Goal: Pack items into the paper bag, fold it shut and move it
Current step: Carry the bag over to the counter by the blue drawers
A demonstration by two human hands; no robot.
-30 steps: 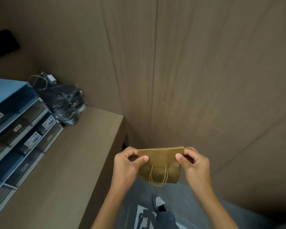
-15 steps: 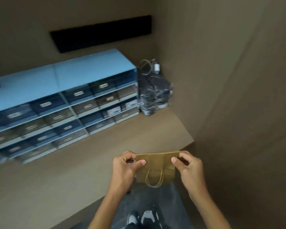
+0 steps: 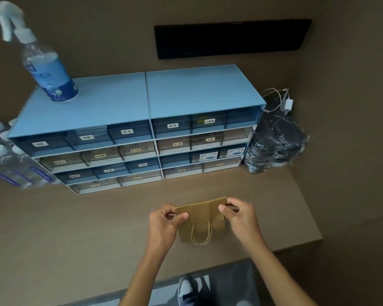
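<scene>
Pinching the folded top edge of a small paper bag [image 3: 200,219], our left hand [image 3: 165,219] and right hand [image 3: 239,215] each closed thumb and forefinger on a corner. The bag hung between them, just above the counter [image 3: 97,228], handle [image 3: 201,235] dangling. It looked light, thin and easily creased, best held along that fold. Beyond our hands stood blue drawers [image 3: 142,138].

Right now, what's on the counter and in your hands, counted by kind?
Paper bag, pinched by the left hand and right hand: 1
Blue drawer units: 2
Spray bottle: 1
Pack of water bottles: 1
Stack of black wrapped packs: 1
White charger with cable: 1
Total: 7
</scene>
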